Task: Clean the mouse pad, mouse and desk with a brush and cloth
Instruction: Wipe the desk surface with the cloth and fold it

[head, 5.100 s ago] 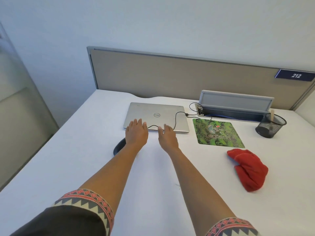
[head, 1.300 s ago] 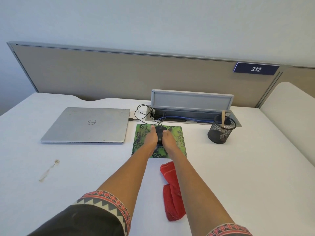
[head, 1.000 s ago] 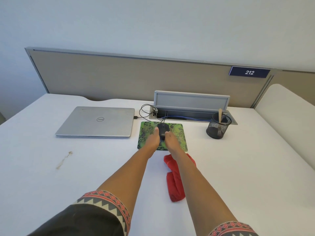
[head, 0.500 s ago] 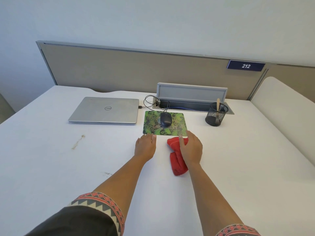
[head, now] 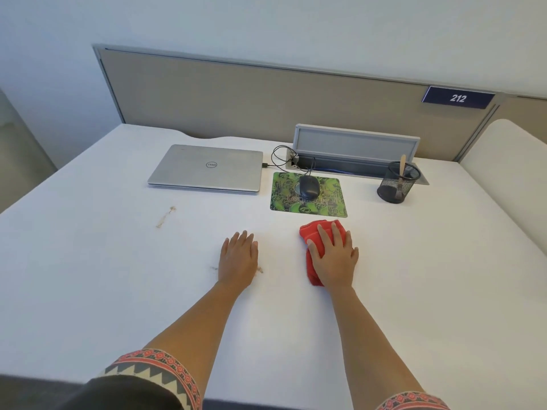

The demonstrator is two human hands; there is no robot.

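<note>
With my right hand [head: 333, 255] flat on the red cloth [head: 310, 232] and left hand [head: 238, 257] flat on the desk [head: 118, 261], a forward wipe risks snagging the mouse pad [head: 307, 199].

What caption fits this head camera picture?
Right hand flat on red cloth, left hand on desk, mouse on green mouse pad.

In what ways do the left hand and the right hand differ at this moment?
The left hand lies on the bare desk; the right hand lies on the red cloth. The left hand's fingers are close together; the right hand's are spread. Both are palm down with fairly straight fingers, nearer to the person than the mouse pad.
</note>
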